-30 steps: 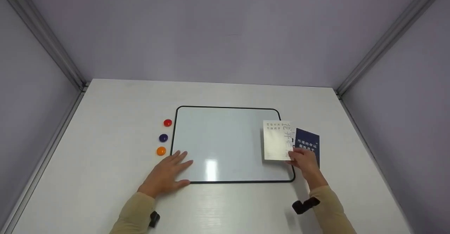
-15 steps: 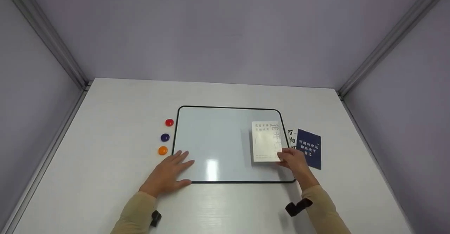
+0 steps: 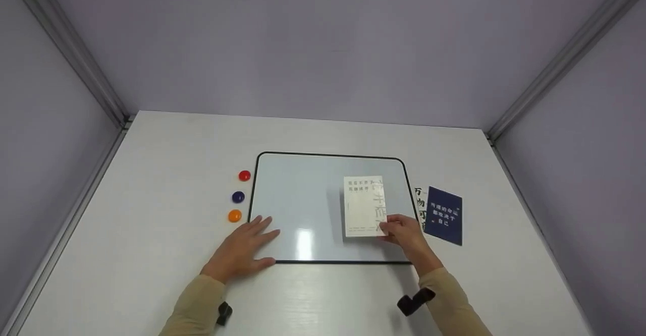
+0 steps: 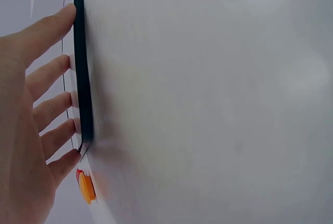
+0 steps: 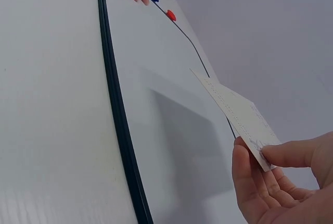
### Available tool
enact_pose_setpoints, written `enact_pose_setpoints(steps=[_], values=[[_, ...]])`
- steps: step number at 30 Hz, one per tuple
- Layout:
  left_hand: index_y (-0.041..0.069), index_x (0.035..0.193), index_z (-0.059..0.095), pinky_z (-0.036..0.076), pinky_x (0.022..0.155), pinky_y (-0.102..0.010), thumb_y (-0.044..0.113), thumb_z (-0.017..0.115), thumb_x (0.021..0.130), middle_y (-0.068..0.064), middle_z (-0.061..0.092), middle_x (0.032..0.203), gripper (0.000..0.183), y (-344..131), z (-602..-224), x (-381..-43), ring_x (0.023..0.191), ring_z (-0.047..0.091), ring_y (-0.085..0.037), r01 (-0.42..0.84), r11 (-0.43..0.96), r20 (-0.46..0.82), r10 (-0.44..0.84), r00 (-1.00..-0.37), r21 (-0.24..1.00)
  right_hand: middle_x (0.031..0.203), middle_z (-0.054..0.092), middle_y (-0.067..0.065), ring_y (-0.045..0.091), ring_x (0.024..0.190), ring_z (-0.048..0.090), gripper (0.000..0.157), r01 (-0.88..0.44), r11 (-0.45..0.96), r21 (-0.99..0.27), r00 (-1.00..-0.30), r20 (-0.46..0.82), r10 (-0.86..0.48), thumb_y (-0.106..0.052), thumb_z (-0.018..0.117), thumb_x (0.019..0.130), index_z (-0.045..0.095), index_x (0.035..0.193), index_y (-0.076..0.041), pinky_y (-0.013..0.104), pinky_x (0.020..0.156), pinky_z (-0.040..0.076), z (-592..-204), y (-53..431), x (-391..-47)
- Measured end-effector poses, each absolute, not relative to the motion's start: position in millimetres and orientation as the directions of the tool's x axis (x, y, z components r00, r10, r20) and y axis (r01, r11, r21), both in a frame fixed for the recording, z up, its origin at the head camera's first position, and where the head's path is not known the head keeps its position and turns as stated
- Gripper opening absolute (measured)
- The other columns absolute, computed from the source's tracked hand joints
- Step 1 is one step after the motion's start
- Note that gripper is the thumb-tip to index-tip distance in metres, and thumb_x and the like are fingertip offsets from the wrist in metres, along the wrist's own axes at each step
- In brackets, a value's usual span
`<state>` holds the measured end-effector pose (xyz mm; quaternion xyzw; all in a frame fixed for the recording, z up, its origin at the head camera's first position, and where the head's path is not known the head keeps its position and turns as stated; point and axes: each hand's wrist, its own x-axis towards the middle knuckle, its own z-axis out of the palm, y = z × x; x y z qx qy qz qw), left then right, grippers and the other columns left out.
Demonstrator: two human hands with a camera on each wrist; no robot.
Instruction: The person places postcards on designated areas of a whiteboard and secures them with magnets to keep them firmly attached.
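My right hand (image 3: pixel 404 235) pinches a cream card (image 3: pixel 363 206) with printed characters by its lower right corner, thumb on top and fingers beneath. In the right wrist view the card (image 5: pixel 237 110) is held tilted above the whiteboard (image 5: pixel 151 57), casting a shadow on it. My left hand (image 3: pixel 241 247) rests with spread fingers on the near left corner of the black-rimmed whiteboard (image 3: pixel 298 189). From the left wrist view, the fingertips of this hand (image 4: pixel 39 94) lie right at the board's dark edge.
Red (image 3: pixel 245 175), dark blue (image 3: pixel 238 197) and orange (image 3: pixel 234 216) round magnets lie in a column left of the board. A navy card (image 3: pixel 444 216) with white characters overlaps a white card (image 3: pixel 419 202) to its right. Walls border the white table (image 3: pixel 176 164).
My right hand has carried the cream card leftward over the whiteboard, uncovering more of the navy and white cards. The left hand has stayed on the board's corner.
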<state>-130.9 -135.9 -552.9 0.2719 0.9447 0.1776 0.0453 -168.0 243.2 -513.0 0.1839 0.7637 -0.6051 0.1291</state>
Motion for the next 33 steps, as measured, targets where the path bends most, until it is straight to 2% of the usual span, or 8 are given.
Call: enact_pose_setpoints(steps=[14, 23, 33], values=[[0.019, 0.143, 0.047, 0.032, 0.118, -0.053, 0.042, 0.062, 0.090, -0.010, 0.037, 0.156, 0.061, -136, -553, -132, 0.146, 0.032, -0.034, 0.484, 0.795, -0.015, 0.525, -0.851, 0.366, 0.091, 0.067, 0.010, 0.014, 0.077, 0.066, 0.020, 0.438, 0.195, -0.877, -0.899, -0.429, 0.091, 0.000, 0.060, 0.085, 0.060, 0.103, 0.008, 0.032, 0.076, 0.061, -517, 216, -167], [0.018, 0.143, 0.047, 0.033, 0.118, -0.053, 0.043, 0.062, 0.090, -0.011, 0.037, 0.156, 0.060, -137, -554, -131, 0.146, 0.033, -0.034, 0.490, 0.794, 0.001, 0.525, -0.851, 0.359, 0.097, 0.067, 0.011, 0.015, 0.081, 0.065, 0.022, 0.450, 0.231, -0.862, -0.892, -0.446, 0.075, -0.005, 0.062, 0.086, 0.062, 0.105, 0.004, 0.032, 0.079, 0.060, -518, 200, -163], [0.018, 0.143, 0.048, 0.032, 0.118, -0.053, 0.046, 0.060, 0.090, -0.010, 0.037, 0.156, 0.061, -136, -554, -131, 0.147, 0.033, -0.034, 0.487, 0.796, -0.004, 0.523, -0.852, 0.360, 0.093, 0.067, 0.007, 0.013, 0.079, 0.063, 0.018, 0.458, 0.210, -0.864, -0.888, -0.458, 0.050, -0.004, 0.063, 0.084, 0.060, 0.100, 0.004, 0.029, 0.074, 0.059, -528, 182, -156]])
